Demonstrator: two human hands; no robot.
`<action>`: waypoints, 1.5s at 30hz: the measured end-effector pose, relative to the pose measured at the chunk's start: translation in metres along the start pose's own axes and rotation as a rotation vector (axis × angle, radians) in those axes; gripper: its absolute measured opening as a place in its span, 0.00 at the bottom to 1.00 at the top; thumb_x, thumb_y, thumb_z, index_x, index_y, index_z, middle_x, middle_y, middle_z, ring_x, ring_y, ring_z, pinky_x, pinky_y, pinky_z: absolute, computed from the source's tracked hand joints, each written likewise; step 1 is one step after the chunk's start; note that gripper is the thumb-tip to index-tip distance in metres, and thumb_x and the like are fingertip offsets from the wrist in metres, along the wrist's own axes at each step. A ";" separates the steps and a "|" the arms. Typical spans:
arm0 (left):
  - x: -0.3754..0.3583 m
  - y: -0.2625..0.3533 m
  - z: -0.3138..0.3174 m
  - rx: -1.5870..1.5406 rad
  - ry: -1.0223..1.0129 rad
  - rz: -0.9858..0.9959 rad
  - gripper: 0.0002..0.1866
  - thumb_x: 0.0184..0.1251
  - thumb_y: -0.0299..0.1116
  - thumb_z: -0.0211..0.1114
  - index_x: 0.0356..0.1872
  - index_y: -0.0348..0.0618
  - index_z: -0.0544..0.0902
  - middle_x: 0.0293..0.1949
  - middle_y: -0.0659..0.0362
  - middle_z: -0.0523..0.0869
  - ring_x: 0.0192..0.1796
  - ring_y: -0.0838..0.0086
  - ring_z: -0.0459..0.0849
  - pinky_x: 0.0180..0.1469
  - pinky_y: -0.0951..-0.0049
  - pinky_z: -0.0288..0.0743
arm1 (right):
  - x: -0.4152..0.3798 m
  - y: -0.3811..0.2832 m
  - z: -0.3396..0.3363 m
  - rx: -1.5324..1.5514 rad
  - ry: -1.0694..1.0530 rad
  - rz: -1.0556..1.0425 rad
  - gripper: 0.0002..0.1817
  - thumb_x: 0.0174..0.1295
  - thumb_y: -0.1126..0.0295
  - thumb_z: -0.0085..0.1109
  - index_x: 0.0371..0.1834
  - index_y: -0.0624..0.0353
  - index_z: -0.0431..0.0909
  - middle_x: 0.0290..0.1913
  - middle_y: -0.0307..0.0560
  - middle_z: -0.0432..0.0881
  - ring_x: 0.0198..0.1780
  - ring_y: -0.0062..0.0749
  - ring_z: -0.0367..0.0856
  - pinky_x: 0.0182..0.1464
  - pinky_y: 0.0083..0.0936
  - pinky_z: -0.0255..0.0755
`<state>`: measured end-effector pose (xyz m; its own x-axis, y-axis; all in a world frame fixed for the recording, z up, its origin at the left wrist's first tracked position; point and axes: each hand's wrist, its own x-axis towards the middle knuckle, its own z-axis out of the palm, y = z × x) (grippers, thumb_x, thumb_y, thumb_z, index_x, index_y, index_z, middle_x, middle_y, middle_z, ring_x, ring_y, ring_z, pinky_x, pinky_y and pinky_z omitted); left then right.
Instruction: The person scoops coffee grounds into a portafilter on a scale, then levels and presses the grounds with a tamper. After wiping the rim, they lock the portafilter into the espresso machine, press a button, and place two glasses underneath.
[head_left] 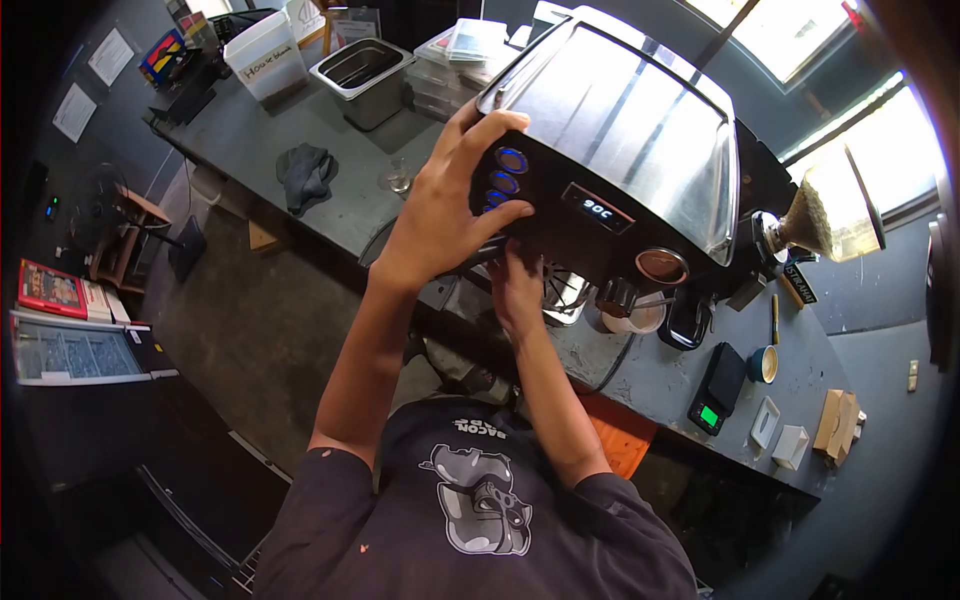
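Observation:
An espresso machine (620,120) with a shiny metal top stands in front of me, its small display (598,208) lit and blue-ringed buttons (511,160) glowing on the front. My left hand (445,195) grips its left front corner, fingers over the upper edge and thumb on the front panel beside the buttons. Below that panel, my right hand (517,290) reaches up under the machine's front. Its fingertips are hidden there, so what they touch or hold does not show. A black knob (616,297) sticks out to the right of this hand, near a pale bowl (635,316).
Right of the machine are a grinder with a bean hopper (815,215), a scale (718,388) and a small cup (763,364). Left on the counter (235,135) lie a dark cloth (305,177), a glass (397,178), a metal container (363,78) and a white bin (265,58).

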<state>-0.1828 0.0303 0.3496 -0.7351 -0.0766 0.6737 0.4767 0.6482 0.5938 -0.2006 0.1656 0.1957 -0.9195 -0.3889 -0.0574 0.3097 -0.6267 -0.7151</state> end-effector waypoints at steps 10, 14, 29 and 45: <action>-0.001 0.002 -0.001 -0.033 -0.003 -0.053 0.41 0.51 0.34 0.82 0.67 0.54 0.70 0.68 0.51 0.72 0.66 0.54 0.77 0.61 0.56 0.79 | -0.031 -0.033 -0.048 -0.016 -0.112 0.138 0.27 0.76 0.49 0.50 0.68 0.55 0.67 0.39 0.40 0.71 0.40 0.29 0.74 0.49 0.32 0.77; 0.000 -0.001 -0.001 -0.017 -0.002 -0.031 0.42 0.51 0.35 0.82 0.68 0.53 0.68 0.67 0.51 0.72 0.65 0.56 0.78 0.60 0.56 0.79 | -0.036 -0.028 -0.043 0.235 -0.185 0.161 0.21 0.76 0.47 0.50 0.53 0.55 0.70 0.43 0.43 0.76 0.42 0.31 0.78 0.46 0.35 0.81; 0.000 -0.006 0.000 0.025 -0.006 0.047 0.44 0.52 0.35 0.82 0.69 0.51 0.66 0.66 0.57 0.76 0.72 0.51 0.71 0.59 0.54 0.79 | -0.029 -0.016 -0.037 0.184 -0.076 0.106 0.13 0.75 0.56 0.53 0.56 0.48 0.71 0.40 0.41 0.73 0.41 0.34 0.75 0.49 0.36 0.73; 0.000 0.002 -0.001 -0.091 0.001 -0.061 0.42 0.50 0.30 0.80 0.68 0.61 0.70 0.70 0.43 0.67 0.66 0.38 0.73 0.63 0.52 0.75 | -0.009 0.003 -0.019 0.229 -0.077 0.038 0.17 0.77 0.65 0.52 0.66 0.47 0.67 0.57 0.46 0.78 0.59 0.41 0.81 0.61 0.45 0.76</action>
<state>-0.1815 0.0310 0.3509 -0.7634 -0.1144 0.6357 0.4731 0.5712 0.6708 -0.1961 0.1801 0.1814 -0.8877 -0.4599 -0.0223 0.3989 -0.7439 -0.5362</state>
